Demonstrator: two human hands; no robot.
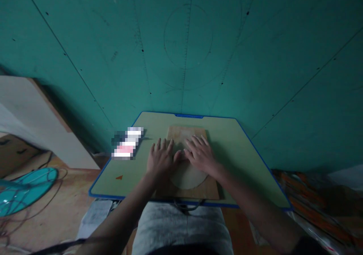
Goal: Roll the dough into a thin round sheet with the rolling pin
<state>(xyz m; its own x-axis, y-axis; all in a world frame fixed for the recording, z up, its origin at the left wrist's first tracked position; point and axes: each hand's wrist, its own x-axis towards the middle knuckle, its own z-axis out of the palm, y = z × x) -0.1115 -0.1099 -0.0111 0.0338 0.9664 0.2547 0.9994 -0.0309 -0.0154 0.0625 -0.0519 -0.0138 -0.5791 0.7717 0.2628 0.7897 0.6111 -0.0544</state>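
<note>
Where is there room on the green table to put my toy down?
The green table is bare on the right, between the wooden board and the blue edge. There's a smaller bare patch at front left. The middle is crowded: left hand and right hand press on the board.

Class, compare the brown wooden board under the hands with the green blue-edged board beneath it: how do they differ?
The wooden board is brown, smaller and unedged; the green board is larger, with a blue rim. The wooden board lies under both hands and a pale round piece; the green board carries them all. Both lie flat.
</note>
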